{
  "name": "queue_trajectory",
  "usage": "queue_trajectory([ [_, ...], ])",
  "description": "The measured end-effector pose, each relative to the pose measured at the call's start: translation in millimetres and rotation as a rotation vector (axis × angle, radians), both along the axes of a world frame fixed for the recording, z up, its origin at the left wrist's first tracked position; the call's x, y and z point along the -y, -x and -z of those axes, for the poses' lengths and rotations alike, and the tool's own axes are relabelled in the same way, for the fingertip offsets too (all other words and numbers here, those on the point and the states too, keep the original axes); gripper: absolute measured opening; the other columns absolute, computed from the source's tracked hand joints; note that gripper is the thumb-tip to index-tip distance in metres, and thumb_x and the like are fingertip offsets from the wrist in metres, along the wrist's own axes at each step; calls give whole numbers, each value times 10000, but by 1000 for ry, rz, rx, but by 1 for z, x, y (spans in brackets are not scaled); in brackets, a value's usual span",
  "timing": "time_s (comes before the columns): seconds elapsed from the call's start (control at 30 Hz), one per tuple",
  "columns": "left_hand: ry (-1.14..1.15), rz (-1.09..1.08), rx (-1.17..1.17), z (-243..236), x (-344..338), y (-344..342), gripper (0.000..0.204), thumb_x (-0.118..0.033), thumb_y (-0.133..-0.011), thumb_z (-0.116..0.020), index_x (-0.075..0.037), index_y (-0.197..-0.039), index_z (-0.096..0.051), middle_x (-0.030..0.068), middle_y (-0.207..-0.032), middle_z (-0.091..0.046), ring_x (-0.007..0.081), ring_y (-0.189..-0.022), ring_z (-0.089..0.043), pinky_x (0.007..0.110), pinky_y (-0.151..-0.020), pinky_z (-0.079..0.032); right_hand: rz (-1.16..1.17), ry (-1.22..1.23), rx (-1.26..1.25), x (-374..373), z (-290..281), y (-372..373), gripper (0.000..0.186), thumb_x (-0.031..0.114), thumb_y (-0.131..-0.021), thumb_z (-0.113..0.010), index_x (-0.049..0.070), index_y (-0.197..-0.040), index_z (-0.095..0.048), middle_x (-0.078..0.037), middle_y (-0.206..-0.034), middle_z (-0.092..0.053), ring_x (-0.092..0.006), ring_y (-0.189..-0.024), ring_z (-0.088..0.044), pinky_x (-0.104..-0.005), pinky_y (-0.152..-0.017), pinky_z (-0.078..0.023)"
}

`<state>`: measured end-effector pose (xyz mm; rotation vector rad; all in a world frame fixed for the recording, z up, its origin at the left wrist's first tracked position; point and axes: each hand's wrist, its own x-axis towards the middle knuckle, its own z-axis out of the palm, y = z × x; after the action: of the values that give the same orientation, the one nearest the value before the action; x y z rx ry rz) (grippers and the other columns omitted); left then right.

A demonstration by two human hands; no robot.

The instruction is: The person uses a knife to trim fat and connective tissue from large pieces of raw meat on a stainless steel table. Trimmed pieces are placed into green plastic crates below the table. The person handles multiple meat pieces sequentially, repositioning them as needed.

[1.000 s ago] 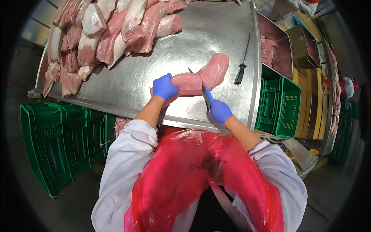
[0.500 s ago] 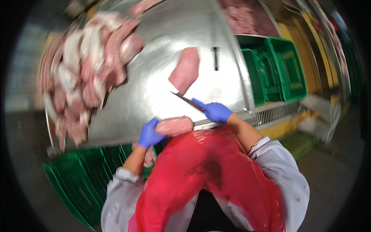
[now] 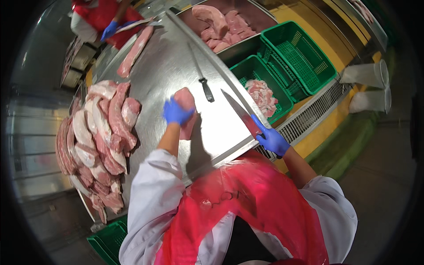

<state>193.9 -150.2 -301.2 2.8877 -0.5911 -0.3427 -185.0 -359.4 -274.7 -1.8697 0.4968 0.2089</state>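
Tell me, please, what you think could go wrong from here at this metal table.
The right hand holds a long knife with its blade bare, so it might nick the left hand if the hands meet. Only the left hand rests on the meat piece, so it might slip. The black-handled rod lies nearby and might get knocked.

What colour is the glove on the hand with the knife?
The right glove is purplish blue; best seen in the head view.

Gloves (image 3: 177, 111), pair, blue, close-fitting over the fingers (image 3: 256, 119). Sleeves (image 3: 154, 187), white, loose, well behind the fingers. Apron (image 3: 276, 194), glossy red, dark-marked, farther behind.
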Motion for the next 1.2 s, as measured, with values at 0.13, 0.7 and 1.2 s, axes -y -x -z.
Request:
queue_trajectory([
  [0.13, 98, -266, -148, 44, -73, 24, 983, -415, -587, -922, 110, -1297, -490, 325, -1226, -657, 435, -1101, -689, 468, -908, -585, 98, 5, -72, 15, -5, 44, 827, 162, -950, -549, 234, -1666, -142, -196, -772, -669, -350, -640, -645, -451, -689, -513],
  [0.7, 1095, 307, -571, -88, 206, -82, 592, -278, -1005, -647, -61, -1520, -450, 154, -1412, -598, 311, -1303, -588, 419, -1076, -485, 214, 125, -28, 75, 9, 67, 829, 114, -937, -565, 222, -1660, -174, -200, -711, -649, -365, -619, -635, -464, -633, -486],
  [1.2, 775, -217, -634, 58, 171, 4, 632, -227, -910, -695, 56, -1428, -472, 264, -1183, -672, 369, -1096, -671, 433, -927, -539, 227, 26, -168, 61, 31, 57, 856, 102, -935, -580, 280, -1666, -170, -115, -697, -606, -196, -524, -554, -376, -536, -502],
])
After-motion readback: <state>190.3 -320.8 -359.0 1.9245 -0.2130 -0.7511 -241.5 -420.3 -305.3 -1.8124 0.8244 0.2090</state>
